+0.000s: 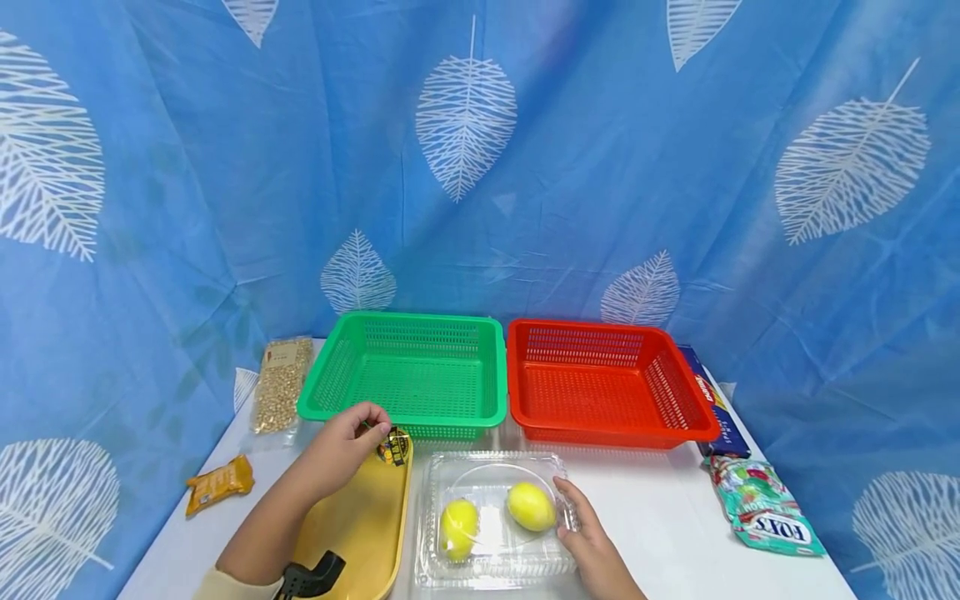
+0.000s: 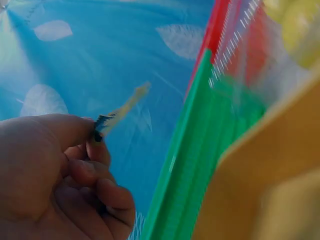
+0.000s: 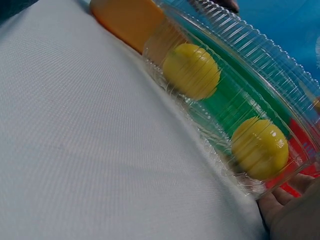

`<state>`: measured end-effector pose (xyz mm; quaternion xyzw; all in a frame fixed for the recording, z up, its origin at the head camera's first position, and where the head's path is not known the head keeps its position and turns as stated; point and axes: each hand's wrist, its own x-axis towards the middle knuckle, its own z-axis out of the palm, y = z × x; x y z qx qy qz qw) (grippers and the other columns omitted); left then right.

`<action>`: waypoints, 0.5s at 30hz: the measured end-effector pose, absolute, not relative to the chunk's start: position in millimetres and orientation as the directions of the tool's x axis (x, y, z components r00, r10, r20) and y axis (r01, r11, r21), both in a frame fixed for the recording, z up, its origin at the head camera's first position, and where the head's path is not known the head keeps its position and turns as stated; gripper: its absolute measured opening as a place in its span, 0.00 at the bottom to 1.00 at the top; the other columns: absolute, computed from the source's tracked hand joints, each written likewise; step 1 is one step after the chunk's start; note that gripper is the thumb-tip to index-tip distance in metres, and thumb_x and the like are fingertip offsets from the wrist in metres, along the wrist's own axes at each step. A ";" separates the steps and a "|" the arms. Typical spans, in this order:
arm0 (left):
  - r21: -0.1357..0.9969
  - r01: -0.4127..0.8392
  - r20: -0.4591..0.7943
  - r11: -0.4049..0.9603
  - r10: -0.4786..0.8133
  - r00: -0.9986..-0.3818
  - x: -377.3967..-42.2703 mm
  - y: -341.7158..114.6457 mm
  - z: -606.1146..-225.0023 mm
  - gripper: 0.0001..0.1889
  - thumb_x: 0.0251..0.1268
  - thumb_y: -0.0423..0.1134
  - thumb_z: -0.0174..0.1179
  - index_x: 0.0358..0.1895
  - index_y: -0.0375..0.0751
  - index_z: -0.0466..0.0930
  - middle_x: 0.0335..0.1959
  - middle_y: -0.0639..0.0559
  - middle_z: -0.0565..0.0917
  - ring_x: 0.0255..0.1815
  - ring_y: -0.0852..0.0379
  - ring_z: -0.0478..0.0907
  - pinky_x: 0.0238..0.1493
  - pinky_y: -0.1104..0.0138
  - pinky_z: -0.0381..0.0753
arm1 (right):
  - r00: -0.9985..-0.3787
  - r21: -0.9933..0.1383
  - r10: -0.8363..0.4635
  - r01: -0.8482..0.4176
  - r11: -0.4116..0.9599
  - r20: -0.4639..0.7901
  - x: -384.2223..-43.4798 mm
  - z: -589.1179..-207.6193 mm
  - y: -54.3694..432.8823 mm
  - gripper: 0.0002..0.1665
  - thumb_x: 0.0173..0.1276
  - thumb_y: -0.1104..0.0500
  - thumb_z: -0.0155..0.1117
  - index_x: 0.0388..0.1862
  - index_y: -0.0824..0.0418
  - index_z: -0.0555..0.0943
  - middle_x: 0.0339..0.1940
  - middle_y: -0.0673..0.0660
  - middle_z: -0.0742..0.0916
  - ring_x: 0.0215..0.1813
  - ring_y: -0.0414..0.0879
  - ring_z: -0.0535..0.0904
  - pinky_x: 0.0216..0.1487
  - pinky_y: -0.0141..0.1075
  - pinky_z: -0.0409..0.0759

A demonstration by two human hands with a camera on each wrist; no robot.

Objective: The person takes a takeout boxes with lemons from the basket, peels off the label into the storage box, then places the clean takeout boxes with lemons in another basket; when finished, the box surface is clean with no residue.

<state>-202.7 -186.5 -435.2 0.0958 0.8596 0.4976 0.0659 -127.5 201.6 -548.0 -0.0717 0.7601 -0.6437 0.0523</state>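
My left hand point(image 1: 345, 450) pinches a small black-and-yellow packet point(image 1: 393, 447) between thumb and forefinger, above the far end of the yellow tray point(image 1: 367, 517). In the left wrist view the packet point(image 2: 120, 114) appears edge-on and blurred, its other fingers curled beneath. A clear plastic box point(image 1: 495, 571) lies to the right of the tray. Inside it are two lemons, one on the left point(image 1: 458, 530) and one on the right point(image 1: 531, 506). At the box's right end my right hand point(image 1: 596, 546) holds its edge with thumb and fingers; the right wrist view shows part of this hand point(image 3: 295, 210).
A green basket point(image 1: 405, 421) and a red basket point(image 1: 611, 435) stand side by side behind. At left lie a bag of beige kernels point(image 1: 281, 387) and an orange packet point(image 1: 220, 485). On the right are a dark blue pasta box point(image 1: 720, 412) and a teal bag point(image 1: 765, 508).
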 end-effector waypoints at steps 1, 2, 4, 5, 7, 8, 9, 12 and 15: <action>0.857 0.098 -0.024 0.505 0.228 -0.973 -202.5 -190.9 -436.2 0.08 0.83 0.42 0.55 0.48 0.42 0.77 0.38 0.48 0.78 0.34 0.52 0.73 0.32 0.65 0.74 | -0.984 -0.986 -0.177 -0.042 0.161 0.014 -127.6 -547.8 201.5 0.39 0.74 0.69 0.49 0.83 0.53 0.61 0.87 0.67 0.55 0.85 0.73 0.35 0.72 0.80 0.29; 0.845 0.097 -0.030 0.525 0.228 -0.973 -202.3 -195.1 -437.2 0.07 0.83 0.41 0.55 0.47 0.41 0.77 0.37 0.49 0.78 0.33 0.53 0.72 0.31 0.65 0.74 | -0.984 -0.986 -0.176 -0.035 0.160 0.007 -127.5 -547.5 201.3 0.39 0.74 0.69 0.49 0.83 0.53 0.61 0.87 0.67 0.55 0.86 0.72 0.35 0.72 0.79 0.29; 0.819 0.092 -0.047 0.567 0.226 -0.973 -202.3 -202.7 -439.3 0.07 0.82 0.41 0.56 0.46 0.41 0.78 0.35 0.50 0.78 0.31 0.54 0.71 0.30 0.65 0.73 | -0.985 -0.987 -0.174 -0.026 0.160 -0.002 -127.3 -546.7 201.0 0.39 0.74 0.68 0.50 0.83 0.52 0.61 0.87 0.66 0.55 0.86 0.72 0.35 0.73 0.79 0.29; 0.807 0.081 -0.063 0.584 0.221 -0.973 -202.6 -206.2 -440.7 0.06 0.82 0.40 0.56 0.46 0.42 0.78 0.35 0.50 0.78 0.30 0.55 0.70 0.29 0.65 0.72 | -0.985 -0.987 -0.174 -0.024 0.160 -0.004 -127.3 -546.6 201.0 0.39 0.74 0.68 0.50 0.83 0.52 0.61 0.87 0.66 0.55 0.86 0.72 0.35 0.73 0.78 0.29; 0.782 0.073 -0.087 0.619 0.224 -0.971 -203.9 -212.6 -443.7 0.05 0.82 0.39 0.56 0.45 0.42 0.78 0.33 0.50 0.78 0.28 0.55 0.68 0.28 0.65 0.71 | -0.985 -0.987 -0.173 -0.027 0.158 -0.001 -127.3 -546.5 201.0 0.39 0.74 0.68 0.50 0.83 0.52 0.61 0.87 0.66 0.55 0.86 0.71 0.35 0.74 0.78 0.30; 0.770 0.072 -0.099 0.634 0.230 -0.968 -204.6 -215.1 -445.3 0.05 0.82 0.38 0.56 0.45 0.42 0.78 0.33 0.50 0.79 0.28 0.55 0.68 0.28 0.64 0.71 | -0.985 -0.987 -0.171 -0.027 0.159 0.000 -127.2 -546.7 201.1 0.39 0.74 0.68 0.50 0.83 0.52 0.61 0.87 0.66 0.55 0.86 0.71 0.35 0.74 0.78 0.30; 0.759 0.070 -0.115 0.648 0.238 -0.964 -205.5 -217.3 -446.8 0.05 0.82 0.37 0.56 0.44 0.42 0.79 0.33 0.50 0.79 0.28 0.55 0.68 0.29 0.64 0.71 | -0.985 -0.986 -0.171 -0.036 0.162 0.008 -127.2 -546.9 201.1 0.39 0.75 0.67 0.51 0.83 0.52 0.61 0.87 0.67 0.56 0.86 0.71 0.36 0.74 0.78 0.30; 0.715 0.095 -0.146 0.692 0.281 -0.949 -207.8 -221.4 -452.1 0.05 0.80 0.35 0.57 0.42 0.41 0.79 0.34 0.52 0.79 0.31 0.54 0.70 0.33 0.62 0.73 | -0.985 -0.984 -0.170 -0.043 0.170 0.014 -127.2 -547.5 201.5 0.39 0.75 0.67 0.51 0.83 0.53 0.61 0.87 0.67 0.56 0.86 0.71 0.36 0.73 0.78 0.30; 0.678 0.110 -0.178 0.727 0.308 -0.934 -209.9 -221.5 -458.6 0.05 0.78 0.33 0.57 0.39 0.41 0.79 0.33 0.53 0.79 0.32 0.54 0.71 0.35 0.61 0.74 | -0.986 -0.984 -0.168 -0.040 0.173 0.010 -127.2 -548.2 201.7 0.39 0.75 0.67 0.51 0.83 0.53 0.61 0.86 0.67 0.56 0.85 0.72 0.36 0.73 0.78 0.31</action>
